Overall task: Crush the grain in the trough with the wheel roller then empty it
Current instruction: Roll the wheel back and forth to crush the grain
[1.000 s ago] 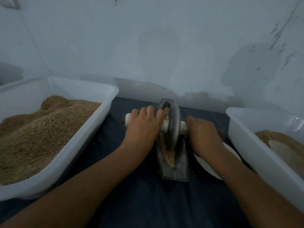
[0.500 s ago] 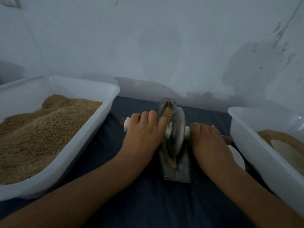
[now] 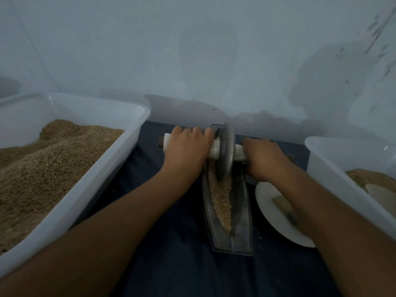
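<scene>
Where the dark blue cloth (image 3: 171,264) meets the wall, a narrow metal trough (image 3: 242,211) lies lengthwise, its far end at the cloth's back edge. Contents: tan crushed grain (image 3: 221,198) along the groove. Wheel roller (image 3: 226,151), grey disc upright on a white axle, stands in the trough's far half. Left hand (image 3: 188,151): fingers curled over the axle left of the disc. Right hand (image 3: 264,159): fingers wrapped round the axle right of it. Left edge: white tub (image 3: 120,159) heaped with grain. Right edge: second white tub (image 3: 334,172). White plate (image 3: 276,215) between trough and right tub.
</scene>
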The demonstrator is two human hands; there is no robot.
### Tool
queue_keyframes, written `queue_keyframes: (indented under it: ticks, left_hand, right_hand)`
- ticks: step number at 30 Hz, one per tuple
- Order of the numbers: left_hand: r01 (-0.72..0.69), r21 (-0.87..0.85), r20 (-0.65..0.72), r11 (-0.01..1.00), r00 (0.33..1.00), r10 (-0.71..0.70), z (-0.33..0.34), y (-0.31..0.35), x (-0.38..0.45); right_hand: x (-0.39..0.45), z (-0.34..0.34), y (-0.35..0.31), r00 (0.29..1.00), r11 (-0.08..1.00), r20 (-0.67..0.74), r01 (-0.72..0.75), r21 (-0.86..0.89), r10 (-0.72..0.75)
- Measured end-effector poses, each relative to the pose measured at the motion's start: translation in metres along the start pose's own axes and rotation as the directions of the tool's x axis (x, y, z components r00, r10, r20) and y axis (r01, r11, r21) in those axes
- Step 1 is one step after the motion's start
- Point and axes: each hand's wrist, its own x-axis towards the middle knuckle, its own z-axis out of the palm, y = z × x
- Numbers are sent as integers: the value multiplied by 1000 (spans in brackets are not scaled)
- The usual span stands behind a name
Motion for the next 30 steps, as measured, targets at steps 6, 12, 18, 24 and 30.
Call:
queue_keyframes:
  ticks: [6, 12, 18, 24, 30]
  left_hand:
    - [9, -29, -23, 1000, 1000, -9, 4, -4, 1]
    - [-22, -17, -93, 1000, 995, 21, -1, 2, -27]
    - [-77, -29, -104, 997, 992, 74, -18, 6, -51]
    - [-126, -21, -124, 992, 985, 123, -43, 9, -75]
    - [-94, 0, -163, 996, 982, 93, -42, 13, -74]
  right_hand:
    - [5, 2, -2, 999, 1000, -32, -15, 6, 15]
    - [-23, 5, -9, 993, 999, -120, 3, -44, -8]
    - [-67, 5, -19, 961, 999, -278, 14, 28, -6]
    - [-111, 0, -25, 962, 997, -274, 31, 69, -11]
    - [-114, 3, -25, 943, 997, -332, 26, 75, 0]
